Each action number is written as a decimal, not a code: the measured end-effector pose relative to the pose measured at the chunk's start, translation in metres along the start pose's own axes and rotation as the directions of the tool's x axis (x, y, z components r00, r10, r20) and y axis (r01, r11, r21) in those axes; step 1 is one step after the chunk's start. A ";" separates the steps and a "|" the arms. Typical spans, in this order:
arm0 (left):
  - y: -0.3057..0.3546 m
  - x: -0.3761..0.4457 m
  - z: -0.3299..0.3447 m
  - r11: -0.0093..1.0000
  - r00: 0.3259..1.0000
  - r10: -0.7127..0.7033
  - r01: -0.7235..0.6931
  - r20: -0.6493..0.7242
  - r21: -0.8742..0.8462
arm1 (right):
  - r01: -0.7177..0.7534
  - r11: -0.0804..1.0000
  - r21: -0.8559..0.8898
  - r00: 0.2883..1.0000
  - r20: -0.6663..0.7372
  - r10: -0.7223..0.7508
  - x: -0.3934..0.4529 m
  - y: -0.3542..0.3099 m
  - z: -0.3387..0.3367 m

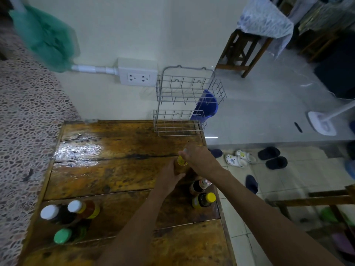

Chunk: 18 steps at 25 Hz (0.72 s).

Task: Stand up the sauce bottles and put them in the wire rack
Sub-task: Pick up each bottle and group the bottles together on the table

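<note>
Two hands gripped a sauce bottle [181, 164] in front of the wire rack [187, 101].

The left hand [171, 177] curled around its body and the right hand [197, 158] closed over its top; the rack stood at the counter's [115, 169] far edge.

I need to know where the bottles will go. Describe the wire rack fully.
The wire rack is a pale grey metal frame of thin rods, with two basket tiers, one above the other. It stands upright at the far right corner of the wooden table, its back toward the white wall, right of the power outlet. Both tiers look empty. A blue object on the floor shows through its wires. Neither of the hands touches it.
</note>
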<state>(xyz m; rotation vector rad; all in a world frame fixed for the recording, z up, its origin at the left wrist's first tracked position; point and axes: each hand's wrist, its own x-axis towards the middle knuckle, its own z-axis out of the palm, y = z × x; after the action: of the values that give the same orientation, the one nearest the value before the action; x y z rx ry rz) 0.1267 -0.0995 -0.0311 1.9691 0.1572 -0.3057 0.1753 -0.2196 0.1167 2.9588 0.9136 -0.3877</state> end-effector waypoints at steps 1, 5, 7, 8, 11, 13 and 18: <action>-0.002 -0.004 -0.002 1.000 1.000 -0.003 0.004 0.004 -0.017 | 0.005 1.000 -0.009 1.000 0.013 -0.005 -0.001 0.000 0.002; -0.015 -0.046 -0.017 0.991 0.991 -0.131 0.131 0.005 0.019 | -0.224 0.974 0.039 0.935 -0.273 0.226 -0.011 -0.028 -0.015; -0.031 -0.092 -0.026 0.979 0.977 -0.204 0.205 -0.057 0.009 | -0.158 0.985 -0.063 0.901 -0.417 0.118 -0.017 -0.066 -0.015; -0.043 -0.117 -0.028 0.973 0.969 -0.232 0.231 -0.085 -0.024 | -0.075 0.992 -0.098 0.894 -0.448 0.023 -0.019 -0.089 -0.011; -0.091 -0.195 -0.037 0.924 0.901 -0.379 0.358 -0.208 -0.132 | 0.159 0.984 -0.080 0.917 -0.357 -0.177 -0.027 -0.167 0.014; -0.124 -0.240 -0.046 0.883 0.830 -0.467 0.418 -0.305 -0.212 | 0.306 0.951 -0.043 0.911 -0.276 -0.305 -0.035 -0.216 0.038; -0.156 -0.292 -0.091 0.891 0.736 -0.454 0.363 -0.502 -0.273 | 0.519 0.853 -0.051 0.843 -0.136 -0.521 -0.042 -0.296 0.094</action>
<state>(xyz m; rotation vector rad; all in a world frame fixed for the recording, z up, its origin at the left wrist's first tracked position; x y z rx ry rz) -0.1786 0.0554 -0.0502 1.7967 0.9831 0.0152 -0.0447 -0.0059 0.0514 2.7055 1.7370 -0.1662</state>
